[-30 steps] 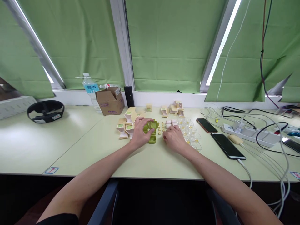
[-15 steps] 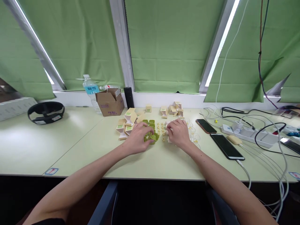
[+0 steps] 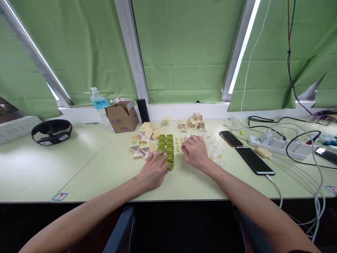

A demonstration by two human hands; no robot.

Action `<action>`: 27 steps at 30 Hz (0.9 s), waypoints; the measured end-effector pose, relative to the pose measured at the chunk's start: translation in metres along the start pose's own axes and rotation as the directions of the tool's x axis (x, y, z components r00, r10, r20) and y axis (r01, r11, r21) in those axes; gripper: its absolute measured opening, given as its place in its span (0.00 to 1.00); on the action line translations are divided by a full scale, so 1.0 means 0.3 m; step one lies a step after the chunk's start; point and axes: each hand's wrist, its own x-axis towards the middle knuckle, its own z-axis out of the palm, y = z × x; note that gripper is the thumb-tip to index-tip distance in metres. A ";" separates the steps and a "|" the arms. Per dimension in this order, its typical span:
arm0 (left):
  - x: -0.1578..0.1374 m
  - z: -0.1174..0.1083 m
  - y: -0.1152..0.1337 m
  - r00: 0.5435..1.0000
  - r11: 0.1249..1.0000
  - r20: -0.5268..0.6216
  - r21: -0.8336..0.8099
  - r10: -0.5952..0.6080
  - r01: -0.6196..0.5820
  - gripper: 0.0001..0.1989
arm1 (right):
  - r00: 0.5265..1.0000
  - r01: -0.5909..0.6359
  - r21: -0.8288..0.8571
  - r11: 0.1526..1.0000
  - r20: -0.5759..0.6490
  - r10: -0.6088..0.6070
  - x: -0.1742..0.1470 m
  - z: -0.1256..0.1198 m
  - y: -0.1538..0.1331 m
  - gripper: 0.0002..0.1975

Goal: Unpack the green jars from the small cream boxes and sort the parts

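My left hand (image 3: 154, 171) is at the near end of two rows of small green cups (image 3: 170, 148). Its thumb and forefinger are against the nearest green cup (image 3: 170, 163), while the other fingers spread over the cups beside it. Over the small yellow pieces (image 3: 177, 143), which lie in short rows, my right hand (image 3: 194, 151) is closed in a pinch. Whatever is between its fingertips is too small to name. Clear plastic cups (image 3: 218, 154) with yellow bits in them stand just right of that hand, which partly hides some white items.
Open cream cartons (image 3: 145, 131) are heaped left of the green cups, and more cartons (image 3: 193, 122) stand behind. A brown cardboard box (image 3: 123, 117), water bottle (image 3: 101, 105) and black cylinder (image 3: 143, 110) line the back. Phones (image 3: 254, 160) and a cabled power strip (image 3: 279, 147) lie right.
My left hand has lowered a green cup toward me and left, to the near end of the rows. My right hand has shifted slightly left, still pinched. The view has moved a little.
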 end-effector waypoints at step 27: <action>0.591 0.157 -0.509 0.762 0.819 0.302 0.158 -0.572 0.552 0.26 | 0.946 0.309 0.044 0.950 -0.123 -0.301 -0.008 -0.030 -0.110 0.11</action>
